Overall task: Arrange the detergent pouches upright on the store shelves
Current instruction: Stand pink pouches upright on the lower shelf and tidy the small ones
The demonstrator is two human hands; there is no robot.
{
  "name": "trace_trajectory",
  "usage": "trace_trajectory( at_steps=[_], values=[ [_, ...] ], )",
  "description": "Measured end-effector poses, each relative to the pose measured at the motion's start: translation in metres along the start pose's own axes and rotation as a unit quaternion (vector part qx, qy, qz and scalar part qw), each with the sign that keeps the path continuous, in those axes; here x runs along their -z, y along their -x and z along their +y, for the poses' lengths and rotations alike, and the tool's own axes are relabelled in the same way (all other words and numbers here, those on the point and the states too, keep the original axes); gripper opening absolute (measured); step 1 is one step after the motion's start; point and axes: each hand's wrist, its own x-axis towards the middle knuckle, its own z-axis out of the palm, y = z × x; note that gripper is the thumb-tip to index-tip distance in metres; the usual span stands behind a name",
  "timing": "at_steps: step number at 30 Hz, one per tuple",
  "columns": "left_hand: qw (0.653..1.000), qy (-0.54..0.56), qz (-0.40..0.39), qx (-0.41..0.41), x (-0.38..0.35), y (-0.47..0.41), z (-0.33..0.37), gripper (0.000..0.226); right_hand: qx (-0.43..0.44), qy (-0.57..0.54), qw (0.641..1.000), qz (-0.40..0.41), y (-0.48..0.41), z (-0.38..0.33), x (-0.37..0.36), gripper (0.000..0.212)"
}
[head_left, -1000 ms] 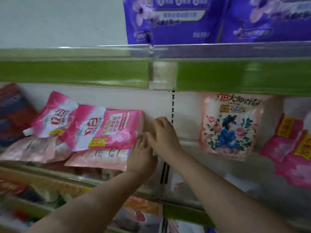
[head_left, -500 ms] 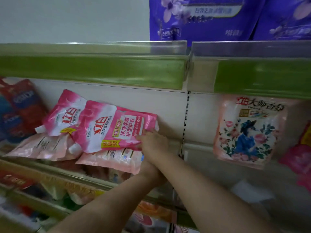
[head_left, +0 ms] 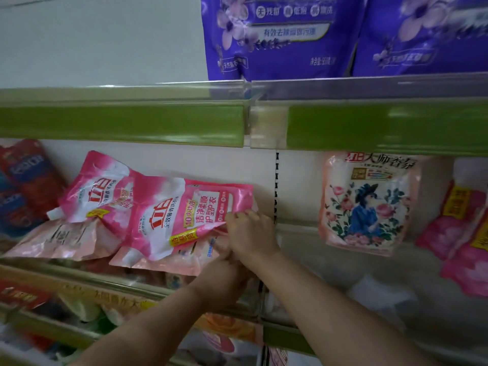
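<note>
A pink and white detergent pouch [head_left: 182,215] lies on its side on top of a pile of pale pink pouches [head_left: 163,260] on the middle shelf. My right hand [head_left: 250,233] pinches its lower right edge. My left hand [head_left: 224,276] sits just below, under my right hand, pressed against the pale pouch beneath; its fingers are hidden. A second pink pouch [head_left: 97,188] leans tilted to the left with its spout down. A floral pouch [head_left: 367,202] stands upright to the right.
A green shelf edge [head_left: 121,122] runs overhead, with purple pouches [head_left: 280,35] on top. Red and blue packs [head_left: 23,180] stand at far left. More pink pouches [head_left: 464,233] crowd the far right. A bare stretch of shelf [head_left: 298,233] lies between my hands and the floral pouch.
My right hand has moved from the back wall onto the pink pouch's edge and gripped it. My left hand has slid lower beneath it. The view has shifted left.
</note>
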Motion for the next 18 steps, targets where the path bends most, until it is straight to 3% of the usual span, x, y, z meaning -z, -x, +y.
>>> trace_trajectory(
  at_steps=[2, 4, 6, 8, 10, 12, 15, 18],
  values=[
    [0.998, 0.059, 0.033, -0.004, 0.002, 0.0, -0.002, 0.023, -0.038, 0.002, 0.999, 0.012, 0.003, 0.006, 0.011, 0.03],
    [0.963, 0.244, 0.026, 0.108, 0.015, -0.001, 0.011, 0.022, -0.071, 0.02, 0.997, 0.023, 0.013, 0.013, 0.019, 0.041],
    [0.85, 0.476, 0.049, 0.219, 0.02, -0.004, 0.021, 0.02, -0.086, 0.023, 0.996, 0.03, 0.03, 0.019, 0.03, 0.042],
    [0.724, 0.635, 0.079, 0.258, 0.018, -0.004, 0.036, 0.019, -0.11, -0.012, 0.994, -0.006, 0.05, 0.025, 0.045, 0.04],
    [0.581, 0.748, 0.107, 0.302, 0.015, -0.002, 0.049, 0.028, -0.133, -0.048, 0.989, -0.043, 0.069, 0.037, 0.058, 0.044],
    [0.48, 0.794, 0.139, 0.347, 0.012, -0.002, 0.049, 0.04, -0.138, -0.05, 0.987, -0.065, 0.092, 0.05, 0.069, 0.04],
    [0.436, 0.81, 0.152, 0.363, 0.013, -0.009, 0.046, 0.043, -0.153, -0.081, 0.981, -0.092, 0.111, 0.066, 0.08, 0.036],
    [0.415, 0.807, 0.161, 0.388, 0.009, -0.02, 0.053, 0.031, -0.2, -0.247, 0.941, -0.118, 0.113, 0.079, 0.083, 0.048]
  ],
)
